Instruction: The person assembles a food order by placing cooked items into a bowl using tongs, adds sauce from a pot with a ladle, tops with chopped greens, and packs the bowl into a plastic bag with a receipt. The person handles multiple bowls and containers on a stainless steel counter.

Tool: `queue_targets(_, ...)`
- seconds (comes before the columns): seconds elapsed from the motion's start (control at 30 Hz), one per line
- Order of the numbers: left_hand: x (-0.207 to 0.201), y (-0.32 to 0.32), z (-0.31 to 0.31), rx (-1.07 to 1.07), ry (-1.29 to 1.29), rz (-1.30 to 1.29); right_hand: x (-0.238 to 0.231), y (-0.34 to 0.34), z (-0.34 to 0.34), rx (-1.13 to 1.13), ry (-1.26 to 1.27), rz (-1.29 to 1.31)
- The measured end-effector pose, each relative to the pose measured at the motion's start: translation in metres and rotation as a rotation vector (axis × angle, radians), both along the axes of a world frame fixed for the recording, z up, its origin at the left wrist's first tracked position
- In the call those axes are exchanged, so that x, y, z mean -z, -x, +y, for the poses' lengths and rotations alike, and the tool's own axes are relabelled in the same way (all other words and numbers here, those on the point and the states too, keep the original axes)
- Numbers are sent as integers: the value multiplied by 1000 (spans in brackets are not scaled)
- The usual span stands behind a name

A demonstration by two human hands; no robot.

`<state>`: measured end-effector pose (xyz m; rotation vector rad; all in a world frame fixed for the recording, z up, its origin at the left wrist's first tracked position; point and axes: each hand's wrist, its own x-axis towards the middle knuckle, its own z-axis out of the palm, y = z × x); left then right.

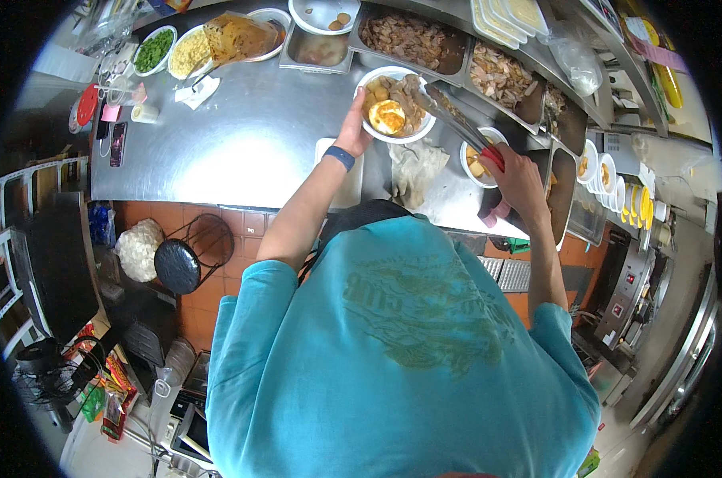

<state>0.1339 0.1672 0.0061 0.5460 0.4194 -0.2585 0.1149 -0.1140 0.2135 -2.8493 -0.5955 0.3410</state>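
My left hand (pixel 353 127), with a blue band on its wrist, grips the near rim of a white bowl (pixel 374 130) on the steel counter. The bowl holds brown meat pieces and a halved egg. My right hand (pixel 519 177) is closed on the red handles of long metal tongs (pixel 457 121). The tong tips reach over the bowl's right side, above the meat. A small white bowl (pixel 474 165) with yellowish pieces sits just left of my right hand.
Steel trays of cooked meat (pixel 409 38) line the back of the counter (pixel 241 135). Bowls of greens (pixel 154 49) and yellow food stand at the far left, with a cloth (pixel 415 171), stacked small dishes (pixel 608 175) and a black stool (pixel 182 263) nearby.
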Motion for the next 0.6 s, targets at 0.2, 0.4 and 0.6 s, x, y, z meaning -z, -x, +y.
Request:
queue_targets(0.2,-1,5,-3,20,-7,-15,15,-2,18,37,-18,-76)
queue_targets(0.4,0,8,-1,-2,-16,-8,0,7,13,164,-87,78)
queue_targets(0.6,-1,4,-1,-48,-6,7,-18,9,7,345,-154,236)
